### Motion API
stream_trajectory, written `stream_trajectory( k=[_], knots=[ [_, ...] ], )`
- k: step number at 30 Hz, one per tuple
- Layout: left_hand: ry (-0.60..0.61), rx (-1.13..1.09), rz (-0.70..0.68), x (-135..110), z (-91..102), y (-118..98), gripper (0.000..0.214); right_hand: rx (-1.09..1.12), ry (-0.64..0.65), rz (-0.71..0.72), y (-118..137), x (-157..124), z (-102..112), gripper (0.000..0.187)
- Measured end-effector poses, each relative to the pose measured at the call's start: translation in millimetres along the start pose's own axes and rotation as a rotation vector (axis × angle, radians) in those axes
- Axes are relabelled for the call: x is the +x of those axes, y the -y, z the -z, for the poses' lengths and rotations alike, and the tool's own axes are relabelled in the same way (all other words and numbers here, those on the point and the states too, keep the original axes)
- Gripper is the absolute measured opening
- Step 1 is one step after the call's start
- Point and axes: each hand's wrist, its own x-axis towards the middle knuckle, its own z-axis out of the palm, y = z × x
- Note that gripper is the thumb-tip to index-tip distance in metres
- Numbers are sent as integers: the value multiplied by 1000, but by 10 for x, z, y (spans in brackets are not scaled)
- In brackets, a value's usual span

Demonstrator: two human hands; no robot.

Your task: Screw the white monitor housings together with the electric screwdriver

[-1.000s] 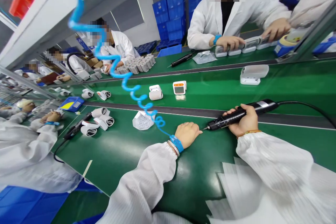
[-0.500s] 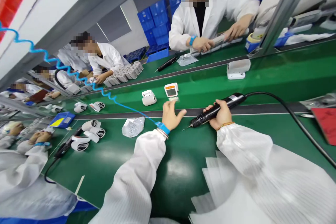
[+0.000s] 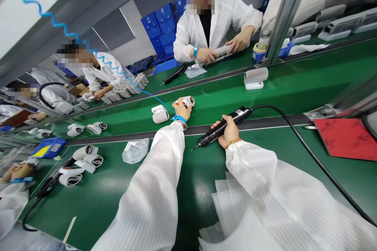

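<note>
My left hand reaches out over the green conveyor belt and closes round a small white device with an orange patch. A blue wrist strap with a coiled blue cord sits on that wrist. My right hand grips a black electric screwdriver, tip pointing down and left just above the green table. Its black cable runs off to the right.
Another white device lies on the belt beside my left hand. A clear bag of screws and white cuffs lie to the left. A red sheet lies at the right. A white unit rides the belt. Co-workers sit opposite.
My left hand has stretched forward from the table onto the belt and closed round the white device. The right hand with the screwdriver has shifted slightly left as the view turned.
</note>
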Motion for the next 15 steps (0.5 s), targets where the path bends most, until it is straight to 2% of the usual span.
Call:
stream_trajectory(
  k=[3, 5, 7, 10, 12, 15],
  knots=[
    [18, -101, 35, -134, 174, -8, 47, -3, 7, -4, 14, -10, -7, 16],
    [64, -231, 64, -315, 367, 26, 39, -3, 9, -7, 26, -13, -12, 14],
    [169, -528, 131, -567, 615, 98, 36, -6, 8, -11, 40, -12, -14, 14],
    [367, -1015, 271, -1007, 1012, 250, 44, -21, 9, -22, 64, -8, -12, 12],
    [408, -1139, 360, -1277, 1226, 360, 50, -38, 16, -33, 84, -3, -6, 10],
    [381, -1184, 494, -1563, 1409, 508, 51, -63, 27, -47, 114, 13, 7, 12]
  ],
)
